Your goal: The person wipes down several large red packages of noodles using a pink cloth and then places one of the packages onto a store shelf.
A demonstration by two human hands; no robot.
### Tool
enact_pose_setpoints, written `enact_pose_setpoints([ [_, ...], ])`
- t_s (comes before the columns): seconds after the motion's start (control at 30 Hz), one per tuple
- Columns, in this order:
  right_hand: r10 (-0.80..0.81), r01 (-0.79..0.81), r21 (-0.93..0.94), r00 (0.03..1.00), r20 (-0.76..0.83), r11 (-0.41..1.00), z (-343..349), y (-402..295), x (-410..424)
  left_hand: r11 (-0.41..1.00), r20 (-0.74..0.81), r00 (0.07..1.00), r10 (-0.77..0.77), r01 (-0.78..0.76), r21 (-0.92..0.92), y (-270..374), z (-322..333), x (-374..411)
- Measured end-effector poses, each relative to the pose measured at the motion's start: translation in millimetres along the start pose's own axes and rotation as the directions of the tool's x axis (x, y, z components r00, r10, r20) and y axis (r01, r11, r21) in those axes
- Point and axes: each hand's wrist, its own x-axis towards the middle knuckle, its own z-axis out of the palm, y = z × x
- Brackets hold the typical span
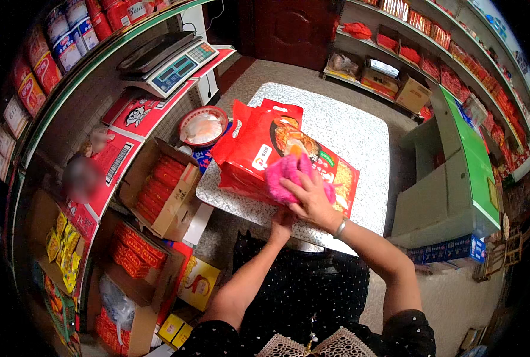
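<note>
My right hand [313, 198] presses a bunched bright pink cloth [287, 174] against the front of a red multi-pack bag of instant noodles [251, 143]. The bag bears a picture of noodles with an egg and lies on a speckled white table [354, 125]. Just below the cloth is my left hand [283, 225], at the bag's near edge. Its fingers are largely hidden, so its hold on the bag is unclear. Behind stands the top of another red bag [287, 109].
Left of the table are a bowl [203, 126] and an open carton of red packets [164, 183]. A digital scale [175, 67] rests on the left shelving. A green-topped cabinet [474, 156] stands at the right, with stocked shelves [425, 31] behind.
</note>
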Motion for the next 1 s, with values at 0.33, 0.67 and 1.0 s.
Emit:
enact_pose_setpoints([
  [0.33, -0.184, 0.188, -0.067, 0.981, 0.057, 0.980, 14, -13, 156, 0.925, 0.056, 0.989, -0.134, 0.104, 0.366, 2, -12, -1],
  [0.67, 0.327, -0.352, -0.050, 0.906, -0.269, 0.935, 43, 83, 159, 0.983, 0.044, 0.998, -0.045, 0.036, 0.182, 8, -3, -8],
  [1.0, 0.246, -0.263, -0.028, 0.931, -0.271, 0.964, 29, 65, 73, 0.952, 0.001, 0.994, -0.109, 0.104, 0.288, 4, -6, 1],
])
